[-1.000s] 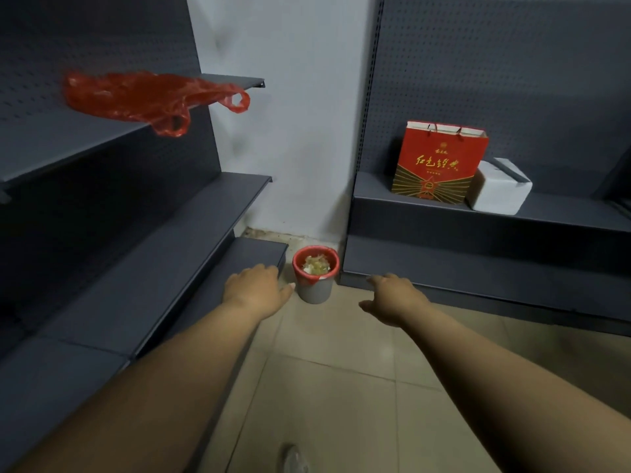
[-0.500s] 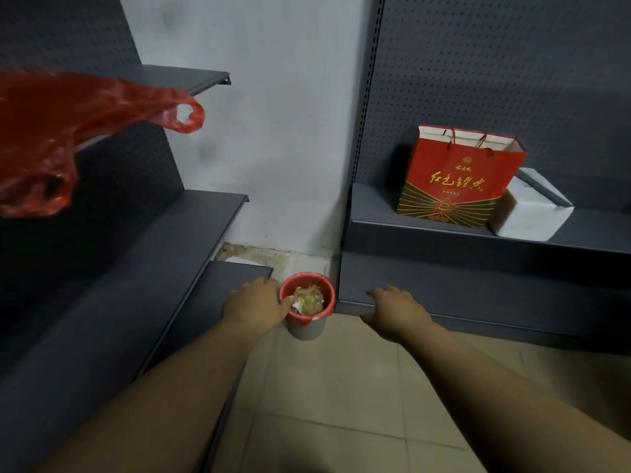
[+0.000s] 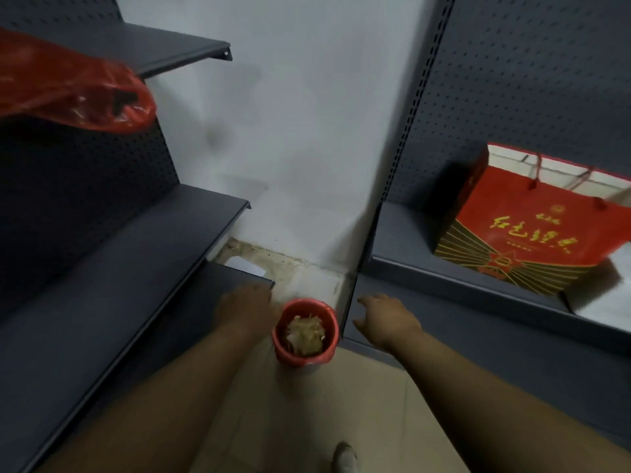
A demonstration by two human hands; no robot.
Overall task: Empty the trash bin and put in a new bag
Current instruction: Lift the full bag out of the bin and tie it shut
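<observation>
Beige floor tiles [image 3: 358, 414] lie nearest me, with the toe of my shoe [image 3: 345, 457] at the bottom edge and both forearms stretched out over them. Past the tiles stands the trash bin [image 3: 305, 334], a small upright pail, its mouth facing up at me and lined with a red bag [image 3: 300, 357] folded over the rim; pale scraps fill it nearly to the top.

My left hand [image 3: 246, 307] is just beside the bin's left edge, maybe touching the liner, though the blur keeps me from saying so; its fingers curl down and grip nothing I can make out. My right hand [image 3: 386, 319] is spread and empty, a clear gap off to the bin's right. So the left is nearer, and the bin sits between the two, slightly ahead.

Room is tight: the low shelf [image 3: 143, 302] crowds my left wrist, and the base of the right-hand shelving [image 3: 478, 291] runs close behind my right hand. Open space is straight up and back toward me.

Farther off, a red gift bag [image 3: 532, 230] stands on the right shelf. A loose red plastic bag [image 3: 71, 87], I'd judge the replacement, rests on the upper left shelf, well apart.
</observation>
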